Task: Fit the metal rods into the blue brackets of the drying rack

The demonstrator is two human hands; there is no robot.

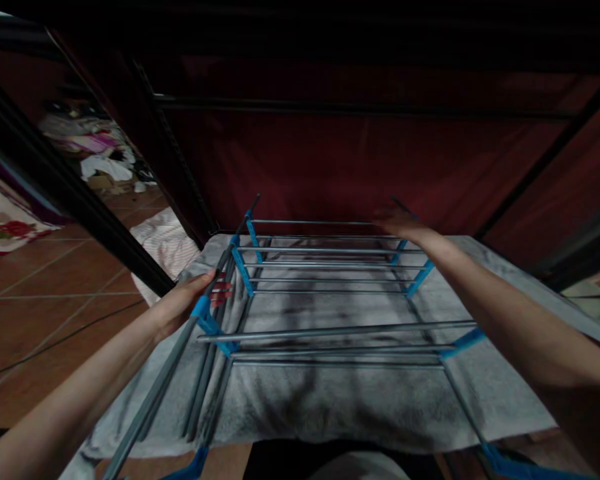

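Observation:
A metal rack of grey tubes (pixel 330 332) with blue plastic joints (pixel 243 270) lies before me on a grey fleecy cloth (pixel 370 407). My left hand (pixel 200 293) is wrapped around the long side pole (pixel 175 357) of this rack, thumb on top and fingers curled below, between two blue joints. At the far right corner, my right hand (pixel 397 221) reaches over the rack with its fingers stretched to the left. It is blurred, and the end of the other side pole (pixel 399 201) shows just behind it; whether they touch I cannot tell.
Dark red panels (pixel 355 167) in a dark frame rise behind the rack. To the left, a tiled floor (pixel 95 267) carries a striped cloth (pixel 165 247), a thin cable (pixel 65 343) and a heap of clothes (pixel 110 160). Flowered fabric (pixel 10 227) hangs at the left edge.

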